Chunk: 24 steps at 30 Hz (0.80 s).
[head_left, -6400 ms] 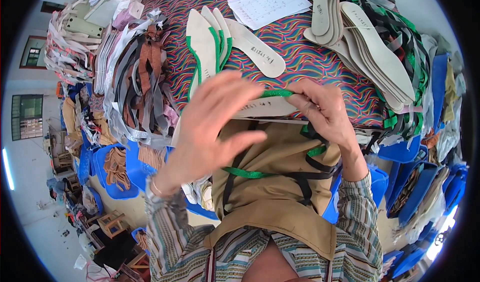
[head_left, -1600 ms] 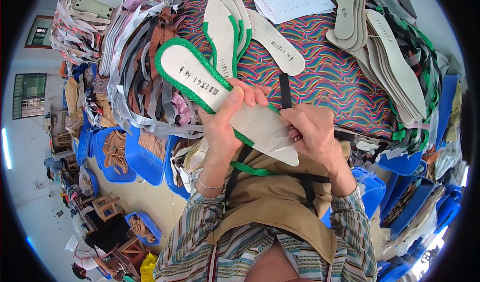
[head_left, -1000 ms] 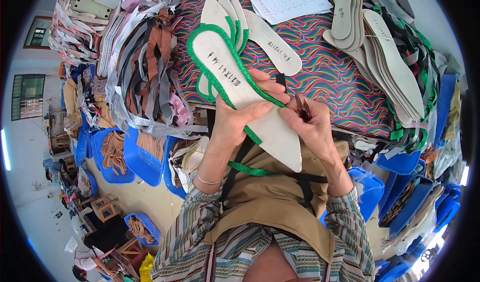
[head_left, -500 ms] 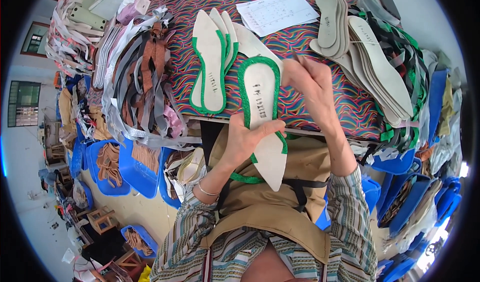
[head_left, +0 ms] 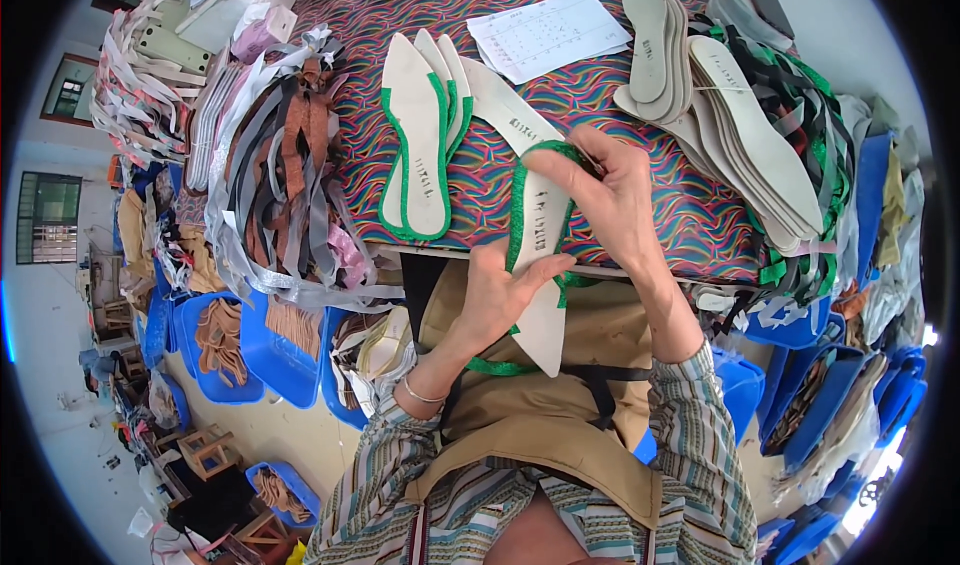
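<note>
A pale insole point(head_left: 541, 327) with glittery green edging is held over my lap at the table's front edge, its pointed end toward me. My left hand point(head_left: 497, 292) grips its middle, the thumb lying across the top face. At the rounded far end, my right hand point(head_left: 612, 190) pinches the edge with thumb and fingers. The insole is tilted and seen partly side-on. Green strip point(head_left: 497, 367) hangs below it across my apron. Several green-edged insoles point(head_left: 424, 171) lie overlapped on the table to the left. A plain insole point(head_left: 508, 108) rests just beyond my hands.
On the right of the patterned table point(head_left: 400, 5) lie stacked plain insoles point(head_left: 755, 130), beside a heap of green and black strips point(head_left: 822, 155). Brown and grey strips point(head_left: 290, 155) pile up at left. A written sheet point(head_left: 548, 33) lies at the back. Blue bins point(head_left: 280, 350) stand below.
My right hand has come down onto the insole's rounded end and now pinches it. The insole has turned from facing up to partly side-on. My left hand keeps its hold.
</note>
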### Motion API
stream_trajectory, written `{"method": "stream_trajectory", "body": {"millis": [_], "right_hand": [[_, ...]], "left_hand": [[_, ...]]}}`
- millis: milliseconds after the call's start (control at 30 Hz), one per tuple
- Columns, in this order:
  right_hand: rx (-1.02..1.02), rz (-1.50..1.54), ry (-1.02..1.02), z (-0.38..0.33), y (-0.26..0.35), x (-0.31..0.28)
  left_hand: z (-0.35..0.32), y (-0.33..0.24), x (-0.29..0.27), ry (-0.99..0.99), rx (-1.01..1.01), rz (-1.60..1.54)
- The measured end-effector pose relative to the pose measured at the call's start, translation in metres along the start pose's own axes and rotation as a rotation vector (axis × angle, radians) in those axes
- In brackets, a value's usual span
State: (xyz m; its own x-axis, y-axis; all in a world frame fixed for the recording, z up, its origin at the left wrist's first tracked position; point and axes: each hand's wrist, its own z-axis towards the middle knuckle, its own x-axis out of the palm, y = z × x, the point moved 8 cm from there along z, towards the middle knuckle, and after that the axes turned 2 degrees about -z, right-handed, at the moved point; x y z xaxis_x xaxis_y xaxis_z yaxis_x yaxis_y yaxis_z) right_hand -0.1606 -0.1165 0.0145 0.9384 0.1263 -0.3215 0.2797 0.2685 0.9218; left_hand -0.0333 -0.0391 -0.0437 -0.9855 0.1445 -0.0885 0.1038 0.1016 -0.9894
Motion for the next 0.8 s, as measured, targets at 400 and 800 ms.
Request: {"method": "stream_trajectory", "body": {"millis": [400,800], "right_hand": [[0.327,0.662,0.026,-0.049,-0.048,0.036],[0.438,1.207,0.125,-0.018,-0.043,0.046]], "left_hand": [[0.006,0.015,-0.001,0.083,-0.130,-0.312],[-0.008,0.003,0.060,0.783,-0.259,-1.319]]}}
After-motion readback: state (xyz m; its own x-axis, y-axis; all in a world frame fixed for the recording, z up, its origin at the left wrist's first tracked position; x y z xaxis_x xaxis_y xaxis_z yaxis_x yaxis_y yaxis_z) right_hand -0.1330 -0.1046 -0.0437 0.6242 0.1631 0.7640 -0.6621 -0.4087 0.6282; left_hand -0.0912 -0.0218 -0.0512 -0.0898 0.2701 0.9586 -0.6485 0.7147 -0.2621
